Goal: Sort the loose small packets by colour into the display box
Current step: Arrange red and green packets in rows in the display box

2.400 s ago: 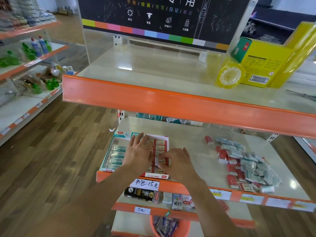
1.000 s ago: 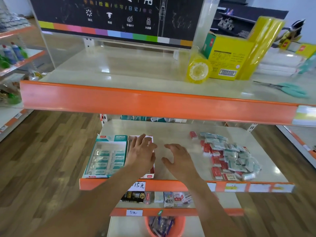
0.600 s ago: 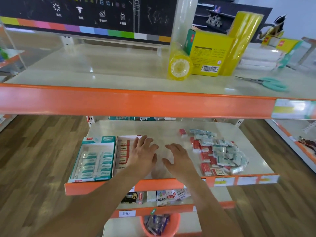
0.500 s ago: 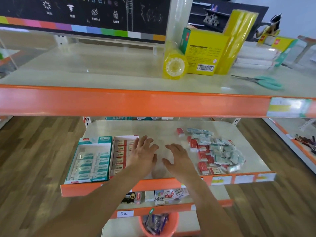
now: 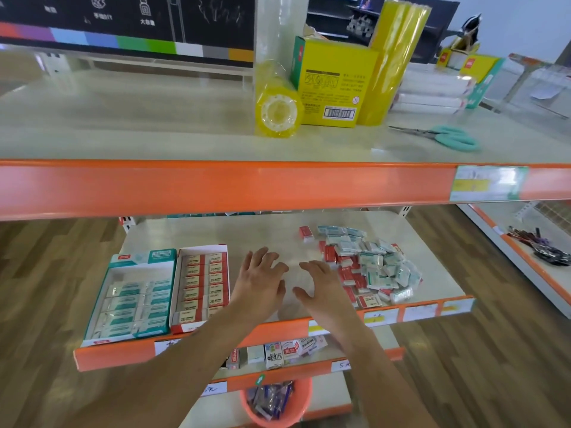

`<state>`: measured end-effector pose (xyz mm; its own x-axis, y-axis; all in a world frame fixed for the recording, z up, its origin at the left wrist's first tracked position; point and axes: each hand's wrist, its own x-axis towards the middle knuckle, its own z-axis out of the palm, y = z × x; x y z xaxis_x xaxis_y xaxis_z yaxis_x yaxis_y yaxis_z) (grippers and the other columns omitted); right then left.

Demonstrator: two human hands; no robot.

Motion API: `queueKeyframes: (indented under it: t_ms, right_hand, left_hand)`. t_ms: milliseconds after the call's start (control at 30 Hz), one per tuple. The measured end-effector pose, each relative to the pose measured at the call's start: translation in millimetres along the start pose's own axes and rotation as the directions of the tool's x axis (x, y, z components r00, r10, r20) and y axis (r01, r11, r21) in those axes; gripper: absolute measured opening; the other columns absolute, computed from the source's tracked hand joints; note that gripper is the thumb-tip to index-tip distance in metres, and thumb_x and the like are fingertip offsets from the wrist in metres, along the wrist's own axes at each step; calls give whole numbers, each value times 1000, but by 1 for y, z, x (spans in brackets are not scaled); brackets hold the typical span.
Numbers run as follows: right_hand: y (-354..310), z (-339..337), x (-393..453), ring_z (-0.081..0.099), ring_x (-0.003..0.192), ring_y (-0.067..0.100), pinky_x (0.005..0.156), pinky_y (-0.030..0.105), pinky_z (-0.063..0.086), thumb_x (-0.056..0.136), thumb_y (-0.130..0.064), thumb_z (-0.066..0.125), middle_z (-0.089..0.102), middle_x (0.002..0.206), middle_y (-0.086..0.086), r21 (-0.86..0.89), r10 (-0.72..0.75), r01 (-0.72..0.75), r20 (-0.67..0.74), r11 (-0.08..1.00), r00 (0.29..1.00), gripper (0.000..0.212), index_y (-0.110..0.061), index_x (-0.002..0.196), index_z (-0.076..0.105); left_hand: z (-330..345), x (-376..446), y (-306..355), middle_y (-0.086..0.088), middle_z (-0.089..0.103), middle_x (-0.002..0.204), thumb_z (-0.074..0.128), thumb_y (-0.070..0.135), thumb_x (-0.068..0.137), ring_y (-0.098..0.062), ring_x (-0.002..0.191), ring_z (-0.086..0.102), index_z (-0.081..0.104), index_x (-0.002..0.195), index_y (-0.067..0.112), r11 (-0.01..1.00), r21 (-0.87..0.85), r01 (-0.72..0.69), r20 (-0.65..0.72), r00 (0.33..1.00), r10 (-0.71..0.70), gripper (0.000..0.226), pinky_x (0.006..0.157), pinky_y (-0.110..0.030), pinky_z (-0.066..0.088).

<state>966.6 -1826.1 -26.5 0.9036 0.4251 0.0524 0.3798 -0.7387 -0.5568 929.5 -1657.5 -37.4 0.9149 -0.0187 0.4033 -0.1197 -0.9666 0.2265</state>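
Observation:
Two display boxes stand side by side at the left of the lower shelf: a teal box [image 5: 160,256] with rows of teal packets and a red box [image 5: 202,249] with rows of red packets. A loose pile of small packets [image 5: 369,267], red and teal mixed, lies at the right of the shelf, with one red packet [image 5: 306,233] apart at the back. My left hand [image 5: 261,281] and my right hand [image 5: 318,281] hover with spread fingers over the bare shelf between the boxes and the pile. Both hold nothing.
The upper shelf with its orange edge [image 5: 228,188] overhangs the work area and carries yellow tape rolls [image 5: 278,111], a yellow box [image 5: 333,84] and teal scissors [image 5: 454,139]. Below are boxed goods [image 5: 278,353] and an orange bucket [image 5: 278,406].
Both hands have left the red box and moved right over the bare shelf, fingers spread. The view has swung to the right, bringing the scissors and the neighbouring shelf into sight.

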Motion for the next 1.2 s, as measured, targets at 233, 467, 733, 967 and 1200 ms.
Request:
queueKeyframes:
  t_ms: [233, 467, 733, 967, 1200]
  right_hand:
    - [15, -4, -1, 39, 134, 18, 111, 32, 34, 89, -28, 66, 46, 141, -2, 2, 19, -19, -17, 1000, 1000, 53, -18, 139, 50]
    - [25, 1, -1, 47, 125, 21, 107, 33, 37, 86, -23, 65, 52, 134, 1, -16, 17, -18, -21, 1000, 1000, 49, -15, 134, 56]
    - [35, 9, 0, 53, 116, 23, 102, 32, 42, 77, -10, 53, 60, 124, 4, -6, -28, 27, -70, 1000, 997, 47, -13, 122, 65]
    - [15, 4, 10, 47, 123, 15, 102, 19, 32, 80, 2, 52, 55, 132, 0, 185, 25, -26, 11, 982, 1000, 54, -16, 130, 59]
    - [8, -6, 18, 58, 121, 4, 92, 28, 46, 66, 17, 42, 66, 127, -5, 875, 283, -155, 22, 458, 959, 73, -19, 126, 63]
  left_hand:
    - [11, 6, 12, -7, 65, 108, 78, 14, 65, -35, 112, 58, 72, 93, 18, 1000, -15, -9, 13, 1000, 9, 29, 96, -57, 45]
    - [26, 3, 20, -6, 65, 108, 77, 16, 65, -33, 113, 57, 72, 92, 20, 999, -47, 19, 88, 996, -15, 28, 95, -55, 46]
    - [38, -10, 23, -1, 61, 115, 46, 35, 85, -24, 115, 52, 66, 98, 22, 984, -159, 79, 50, 996, -72, 27, 103, -43, 39]
    - [30, -10, 25, 2, 56, 117, 47, 36, 79, -21, 117, 48, 62, 108, 22, 980, -180, 88, 93, 993, -72, 35, 106, -38, 35]
    - [29, -11, 24, 1, 55, 125, 48, 60, 78, -21, 123, 44, 63, 110, 26, 977, -189, 99, 124, 989, -77, 49, 105, -39, 34]
